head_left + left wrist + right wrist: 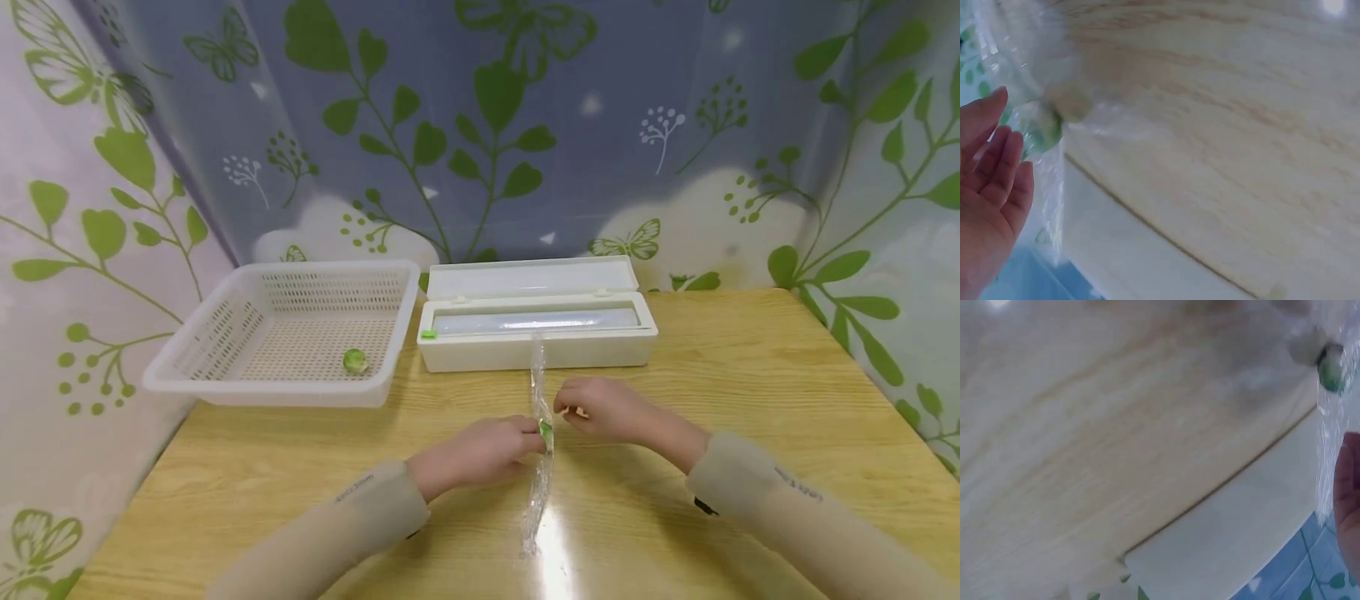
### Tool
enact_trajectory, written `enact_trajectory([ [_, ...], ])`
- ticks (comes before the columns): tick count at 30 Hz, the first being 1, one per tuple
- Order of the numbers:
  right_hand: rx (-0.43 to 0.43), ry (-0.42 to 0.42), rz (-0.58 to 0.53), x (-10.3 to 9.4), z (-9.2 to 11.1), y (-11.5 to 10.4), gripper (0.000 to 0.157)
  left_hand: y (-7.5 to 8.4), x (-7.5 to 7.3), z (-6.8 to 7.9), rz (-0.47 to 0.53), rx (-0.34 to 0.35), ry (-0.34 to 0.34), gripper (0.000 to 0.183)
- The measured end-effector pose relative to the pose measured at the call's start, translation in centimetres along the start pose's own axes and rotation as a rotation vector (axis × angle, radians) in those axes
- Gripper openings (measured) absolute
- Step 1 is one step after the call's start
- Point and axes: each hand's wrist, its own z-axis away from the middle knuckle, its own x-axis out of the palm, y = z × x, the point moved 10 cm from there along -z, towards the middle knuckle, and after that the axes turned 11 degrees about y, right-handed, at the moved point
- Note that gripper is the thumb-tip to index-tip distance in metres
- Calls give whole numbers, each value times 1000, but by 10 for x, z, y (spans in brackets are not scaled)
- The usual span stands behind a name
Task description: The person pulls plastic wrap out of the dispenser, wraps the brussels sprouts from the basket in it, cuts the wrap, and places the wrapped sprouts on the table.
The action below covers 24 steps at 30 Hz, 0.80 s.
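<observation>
A Brussels sprout (546, 432) sits within a narrow, bunched strip of cling film (537, 500) over the table. My left hand (483, 450) has its fingertips right at the sprout's left side. In the left wrist view the thumb and fingers of that hand (991, 187) are apart and relaxed beside the filmed sprout (1047, 128). Across the strip, my right hand (603, 408) has loosely bent fingers close to the film's right side, above the sprout. The right wrist view catches only part of this hand (1349, 487), below the sprout (1331, 372).
The film leads back to a white cling film dispenser (487, 356) with its lid (532, 277) raised and a roll (536, 321) inside. A green slider (428, 334) sits at its left end. At left, a white plastic basket (262, 393) contains another sprout (355, 361).
</observation>
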Motion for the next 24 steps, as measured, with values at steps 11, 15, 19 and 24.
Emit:
enact_trajectory([
  [11,1,-113,-100,26,12,-10,21,-17,14,-9,-26,-74,-1,24],
  [15,58,-129,-151,32,10,-3,20,-33,19,-9,91,-172,-23,22],
  [19,92,-140,-193,35,7,-1,16,-51,22,-8,254,-315,-3,14],
  [24,168,-123,-266,37,4,1,11,-66,19,-6,421,-475,60,11],
])
